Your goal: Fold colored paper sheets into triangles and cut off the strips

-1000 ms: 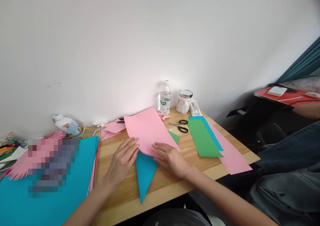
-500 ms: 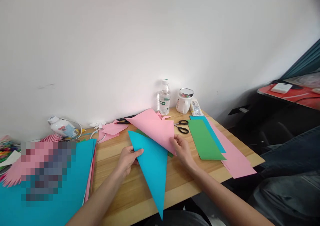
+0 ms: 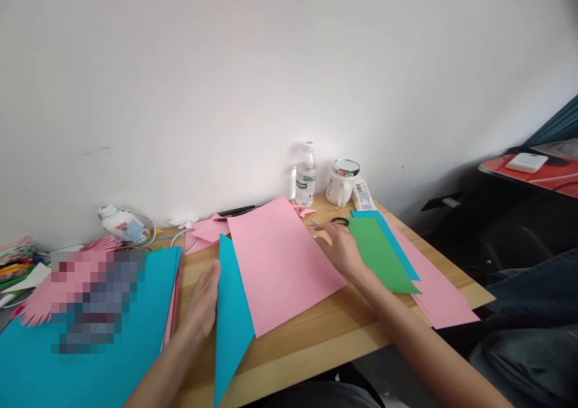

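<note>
My left hand (image 3: 204, 302) is at the left edge of a blue sheet of paper (image 3: 232, 324), which looks folded to a triangle. Its fingers are partly hidden but seem closed on that edge. The sheet's lower tip reaches the table's front edge. A flat pink sheet (image 3: 286, 269) overlaps the blue one. My right hand (image 3: 338, 251) hovers by the pink sheet's upper right side, fingers apart and holding nothing. Just behind it lie scissors; one black handle loop (image 3: 340, 221) shows and the rest is mostly covered by the hand.
At right lie green (image 3: 377, 254), blue (image 3: 400, 251) and pink (image 3: 445, 299) paper strips. A water bottle (image 3: 306, 176) and a white mug (image 3: 342, 186) stand by the wall. On the left is a blue paper stack (image 3: 121, 360), with a white bottle (image 3: 124, 224) behind it.
My left hand has shifted left along with the blue sheet, which has turned. The pink sheet, curled before, now lies flat. My right hand has let go of it and moved up toward the scissors.
</note>
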Demonstrator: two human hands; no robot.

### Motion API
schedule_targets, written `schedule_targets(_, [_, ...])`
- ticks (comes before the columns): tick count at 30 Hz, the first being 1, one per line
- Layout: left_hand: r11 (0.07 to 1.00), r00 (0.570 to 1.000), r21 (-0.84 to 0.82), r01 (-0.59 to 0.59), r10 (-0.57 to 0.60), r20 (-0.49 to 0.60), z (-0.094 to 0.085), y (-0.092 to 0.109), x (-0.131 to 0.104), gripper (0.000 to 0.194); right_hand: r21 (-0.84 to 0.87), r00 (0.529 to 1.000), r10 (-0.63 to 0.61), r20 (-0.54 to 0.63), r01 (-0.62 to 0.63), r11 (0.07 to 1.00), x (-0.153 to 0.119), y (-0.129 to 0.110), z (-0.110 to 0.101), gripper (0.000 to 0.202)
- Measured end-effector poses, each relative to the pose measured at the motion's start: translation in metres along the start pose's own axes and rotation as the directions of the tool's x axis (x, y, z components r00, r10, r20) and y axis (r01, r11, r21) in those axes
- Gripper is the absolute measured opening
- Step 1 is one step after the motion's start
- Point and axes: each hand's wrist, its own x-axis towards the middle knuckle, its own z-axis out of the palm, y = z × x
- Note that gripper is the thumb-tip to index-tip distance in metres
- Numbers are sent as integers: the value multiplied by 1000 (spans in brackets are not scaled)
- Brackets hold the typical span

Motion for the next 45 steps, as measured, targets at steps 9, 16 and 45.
schedule_targets(9, [954, 960, 134, -268, 252, 125, 6, -12, 6, 83, -131, 996, 68, 53, -61, 989, 8, 20, 2, 10])
schedule_targets(16, [973, 972, 84, -213, 202, 116, -2, -14, 9, 82, -249, 808, -104, -580, -55, 967, 1, 25, -62, 32])
schedule_targets(45, [899, 921, 222, -379, 341, 189, -40, 66, 25, 61, 71, 805, -506, -309, 550, 832, -75, -27, 2, 52])
